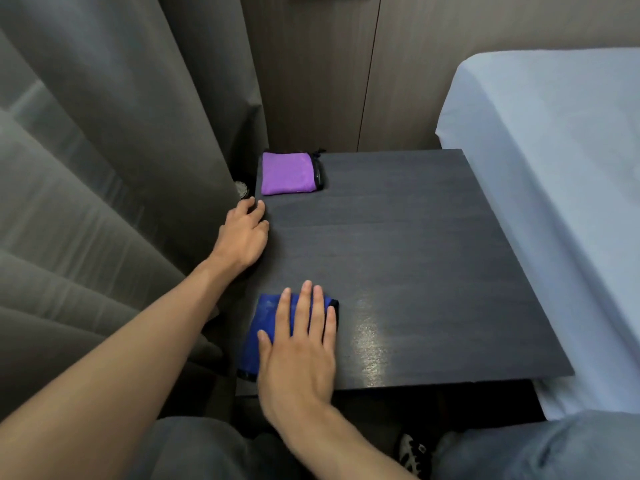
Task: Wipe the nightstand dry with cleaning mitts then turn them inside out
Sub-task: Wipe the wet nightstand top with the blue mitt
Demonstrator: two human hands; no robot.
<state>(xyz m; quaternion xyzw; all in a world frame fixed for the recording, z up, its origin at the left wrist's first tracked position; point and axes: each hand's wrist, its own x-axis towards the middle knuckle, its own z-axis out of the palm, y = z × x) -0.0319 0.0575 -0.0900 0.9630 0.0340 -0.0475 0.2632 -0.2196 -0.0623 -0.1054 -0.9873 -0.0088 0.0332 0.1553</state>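
The dark wooden nightstand [415,244] fills the middle of the view, with a shiny patch near its front edge. A blue cleaning mitt [265,320] with black trim lies flat at the front left corner. My right hand [301,344] rests flat on it, fingers straight and spread. A purple mitt [287,173] with a black cuff lies at the far left corner, untouched. My left hand [244,233] rests on the nightstand's left edge between the two mitts, its fingers lightly bent over the edge and holding nothing.
Grey curtains [104,168] hang close along the left. A bed with a pale blue sheet [554,168] borders the nightstand on the right. A wood-panel wall stands behind. My knees and a shoe [414,452] show below the front edge.
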